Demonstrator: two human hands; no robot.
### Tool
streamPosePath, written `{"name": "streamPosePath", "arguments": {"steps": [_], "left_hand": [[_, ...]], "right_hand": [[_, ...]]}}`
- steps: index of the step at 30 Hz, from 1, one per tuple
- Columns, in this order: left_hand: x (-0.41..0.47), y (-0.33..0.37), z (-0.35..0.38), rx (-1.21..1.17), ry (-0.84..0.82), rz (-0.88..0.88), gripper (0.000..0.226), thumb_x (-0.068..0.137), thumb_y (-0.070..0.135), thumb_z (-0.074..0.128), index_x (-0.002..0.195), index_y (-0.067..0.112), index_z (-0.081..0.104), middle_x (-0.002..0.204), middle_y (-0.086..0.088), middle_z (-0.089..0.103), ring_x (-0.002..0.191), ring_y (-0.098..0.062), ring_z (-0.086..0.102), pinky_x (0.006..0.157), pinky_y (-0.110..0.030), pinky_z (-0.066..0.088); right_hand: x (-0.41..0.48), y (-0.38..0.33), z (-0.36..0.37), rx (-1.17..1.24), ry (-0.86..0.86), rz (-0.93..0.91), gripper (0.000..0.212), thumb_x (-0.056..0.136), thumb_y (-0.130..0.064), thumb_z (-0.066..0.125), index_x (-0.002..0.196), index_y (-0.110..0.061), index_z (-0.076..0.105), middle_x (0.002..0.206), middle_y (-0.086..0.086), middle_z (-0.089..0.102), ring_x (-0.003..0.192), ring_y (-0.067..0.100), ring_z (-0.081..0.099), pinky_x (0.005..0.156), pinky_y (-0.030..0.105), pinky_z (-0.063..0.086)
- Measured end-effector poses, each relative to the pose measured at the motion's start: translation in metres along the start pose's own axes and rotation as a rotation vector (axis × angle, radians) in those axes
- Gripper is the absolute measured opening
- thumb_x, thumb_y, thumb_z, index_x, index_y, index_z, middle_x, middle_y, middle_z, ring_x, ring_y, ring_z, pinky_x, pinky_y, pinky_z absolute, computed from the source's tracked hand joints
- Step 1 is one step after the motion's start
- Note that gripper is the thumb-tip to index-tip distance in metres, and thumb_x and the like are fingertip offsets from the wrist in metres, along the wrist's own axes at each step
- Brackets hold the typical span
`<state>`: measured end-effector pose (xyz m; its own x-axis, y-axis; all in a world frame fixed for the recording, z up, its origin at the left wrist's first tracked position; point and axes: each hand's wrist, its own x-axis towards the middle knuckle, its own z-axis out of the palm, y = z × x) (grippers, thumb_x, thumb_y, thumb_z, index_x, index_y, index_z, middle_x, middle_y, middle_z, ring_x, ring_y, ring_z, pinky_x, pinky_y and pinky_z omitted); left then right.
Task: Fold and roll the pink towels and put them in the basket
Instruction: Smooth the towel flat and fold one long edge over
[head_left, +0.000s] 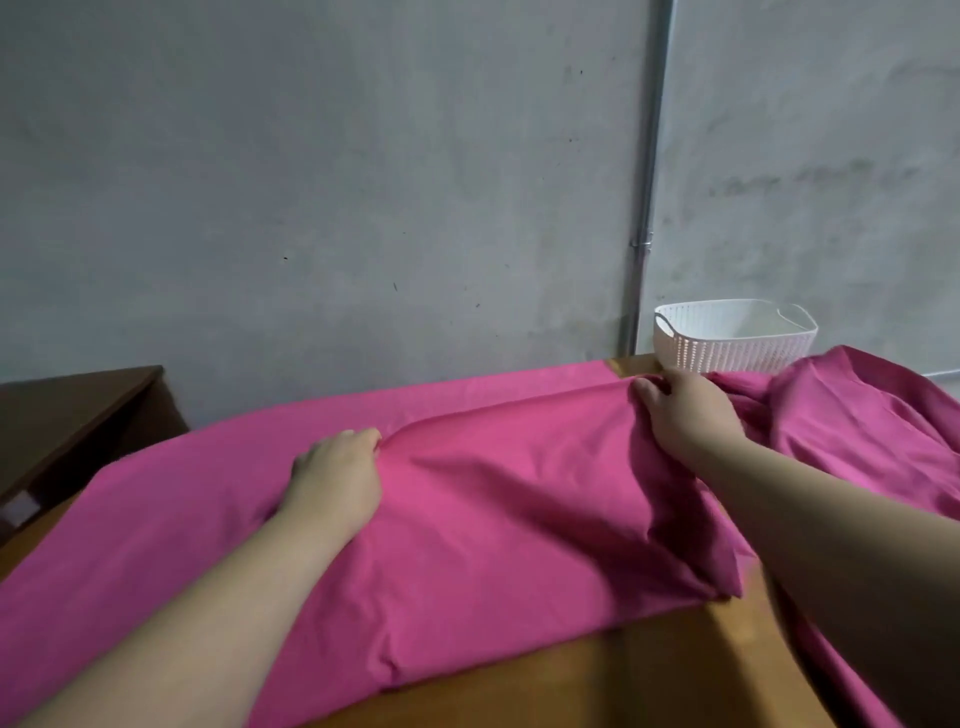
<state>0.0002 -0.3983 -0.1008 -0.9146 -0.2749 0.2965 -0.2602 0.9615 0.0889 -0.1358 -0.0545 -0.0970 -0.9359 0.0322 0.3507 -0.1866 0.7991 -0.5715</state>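
A large pink towel (493, 519) lies spread over the wooden table (649, 675), with its near half folded over toward the wall. My left hand (337, 478) grips the folded edge near the towel's middle, fingers curled into the cloth. My right hand (685, 410) pinches the same folded edge at the far right, thumb on top. A second pink towel (857, 426) lies crumpled at the right, partly behind my right forearm. The white perforated basket (732, 338) stands empty at the back right, against the wall.
A grey concrete wall with a metal pipe (644, 208) runs close behind the table. A dark wooden cabinet (78, 415) stands to the left, lower than the table. Bare table wood shows along the near edge.
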Motion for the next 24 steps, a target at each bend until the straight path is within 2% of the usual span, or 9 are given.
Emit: {"name": "streamPosePath", "arguments": {"steps": [4, 7, 11, 14, 17, 24], "left_hand": [[0.045, 0.0, 0.046, 0.051, 0.006, 0.032, 0.018, 0.1, 0.017, 0.046, 0.105, 0.018, 0.063, 0.102, -0.006, 0.066, 0.099, -0.033, 0.06, 0.083, -0.041, 0.045], [0.058, -0.005, 0.074, -0.044, 0.03, 0.057, 0.01, 0.095, 0.013, 0.058, 0.095, 0.014, 0.069, 0.092, -0.008, 0.066, 0.087, -0.036, 0.059, 0.078, -0.046, 0.051], [0.067, -0.014, 0.091, -0.187, 0.014, 0.051, 0.017, 0.093, 0.011, 0.061, 0.107, 0.014, 0.071, 0.109, -0.005, 0.07, 0.103, -0.033, 0.061, 0.091, -0.044, 0.05], [0.06, -0.017, 0.088, -0.31, -0.015, -0.031, 0.023, 0.099, 0.018, 0.057, 0.12, 0.018, 0.068, 0.119, -0.003, 0.07, 0.111, -0.028, 0.064, 0.094, -0.036, 0.048], [0.037, -0.017, 0.08, -0.335, -0.038, -0.033, 0.029, 0.101, 0.02, 0.054, 0.127, 0.018, 0.067, 0.132, 0.001, 0.066, 0.124, -0.02, 0.059, 0.104, -0.031, 0.042], [-0.06, -0.03, 0.049, -0.367, -0.046, -0.014, 0.027, 0.099, 0.017, 0.058, 0.123, 0.022, 0.07, 0.136, 0.007, 0.063, 0.134, -0.01, 0.051, 0.111, -0.019, 0.029]], "right_hand": [[0.055, 0.005, 0.052, -0.09, -0.003, -0.038, 0.03, 0.103, -0.04, 0.041, 0.11, -0.017, 0.059, 0.111, 0.013, 0.068, 0.103, 0.037, 0.064, 0.085, 0.042, 0.047], [0.083, 0.014, 0.085, -0.143, -0.061, -0.021, 0.033, 0.105, -0.041, 0.037, 0.107, -0.014, 0.055, 0.109, 0.016, 0.068, 0.101, 0.038, 0.064, 0.082, 0.042, 0.046], [0.092, 0.03, 0.113, -0.237, -0.111, -0.052, 0.032, 0.105, -0.043, 0.035, 0.092, -0.016, 0.045, 0.099, 0.016, 0.068, 0.092, 0.037, 0.064, 0.071, 0.038, 0.036], [0.084, 0.034, 0.11, -0.19, -0.111, -0.079, 0.033, 0.105, -0.043, 0.038, 0.088, -0.016, 0.046, 0.094, 0.015, 0.067, 0.09, 0.037, 0.063, 0.069, 0.038, 0.035], [0.062, 0.03, 0.098, -0.172, -0.146, -0.101, 0.034, 0.105, -0.044, 0.04, 0.083, -0.018, 0.044, 0.091, 0.014, 0.066, 0.088, 0.037, 0.063, 0.07, 0.039, 0.038], [-0.032, 0.029, 0.059, -0.164, -0.231, -0.115, 0.029, 0.105, -0.039, 0.038, 0.082, -0.022, 0.042, 0.096, 0.011, 0.063, 0.091, 0.035, 0.061, 0.073, 0.04, 0.039]]}}
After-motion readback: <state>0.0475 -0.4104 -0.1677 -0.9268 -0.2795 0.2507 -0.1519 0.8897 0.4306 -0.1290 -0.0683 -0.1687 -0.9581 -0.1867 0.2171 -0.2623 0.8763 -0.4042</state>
